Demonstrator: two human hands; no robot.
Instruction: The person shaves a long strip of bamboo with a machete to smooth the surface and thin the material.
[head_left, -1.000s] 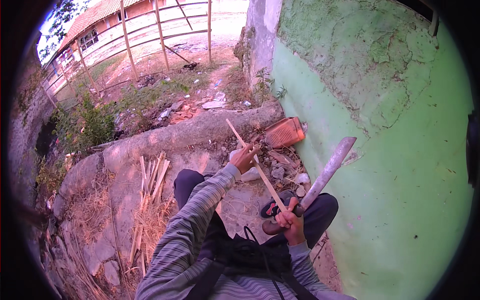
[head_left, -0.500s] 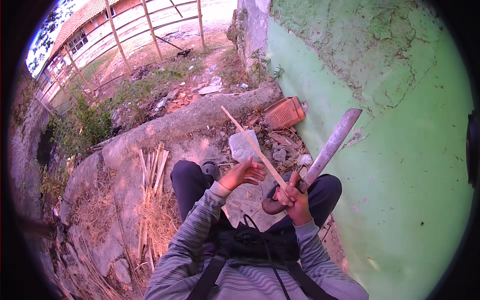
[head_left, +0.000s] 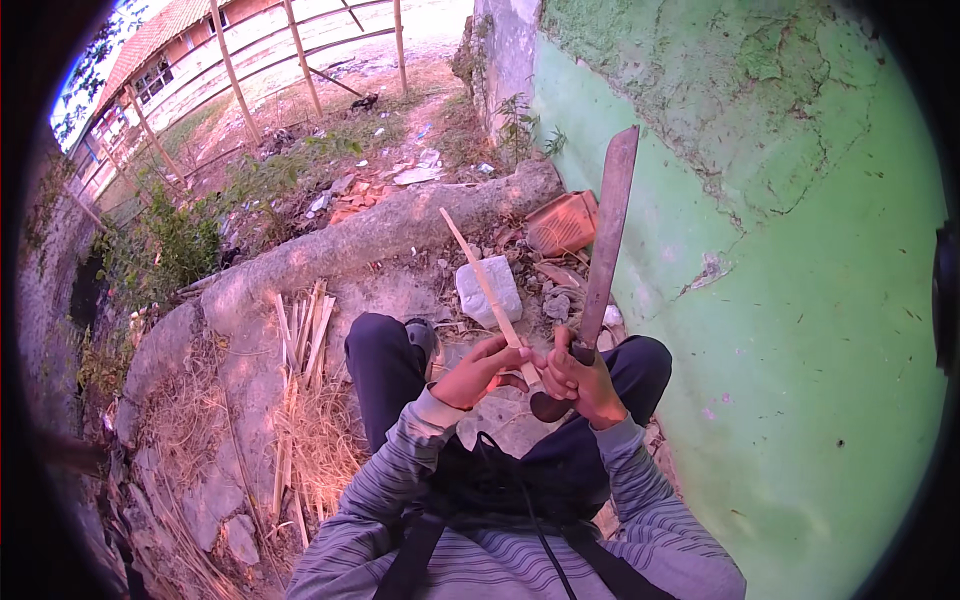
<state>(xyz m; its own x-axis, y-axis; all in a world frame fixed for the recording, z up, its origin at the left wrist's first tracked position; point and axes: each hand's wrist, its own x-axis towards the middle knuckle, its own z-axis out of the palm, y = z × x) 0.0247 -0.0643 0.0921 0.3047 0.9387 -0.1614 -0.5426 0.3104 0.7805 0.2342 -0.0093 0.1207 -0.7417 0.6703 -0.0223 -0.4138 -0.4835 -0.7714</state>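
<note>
My right hand (head_left: 592, 388) is closed round the dark handle of a machete (head_left: 610, 225). Its long broad blade points up and away, tilted slightly right, in front of the green wall. A thin pale wooden strip (head_left: 487, 285) slants from upper left down to my hands. Around its lower part the fingers and thumb of my left hand (head_left: 484, 374) are closed. Fingertips of the right hand lie close to the strip's lower end; whether they touch it I cannot tell. The curved butt of the machete handle (head_left: 550, 407) shows below the right hand.
Beyond my knees sits a whitish block (head_left: 489, 291), with an orange perforated brick (head_left: 563, 224) by the green wall (head_left: 800, 360). On the left lie split wooden strips (head_left: 306, 330) and a heap of shavings (head_left: 318, 430). A low rough ridge (head_left: 350, 240) crosses ahead.
My left hand has moved right and closed on the wooden strip. The right hand has turned the machete, so its blade swings left and more upright.
</note>
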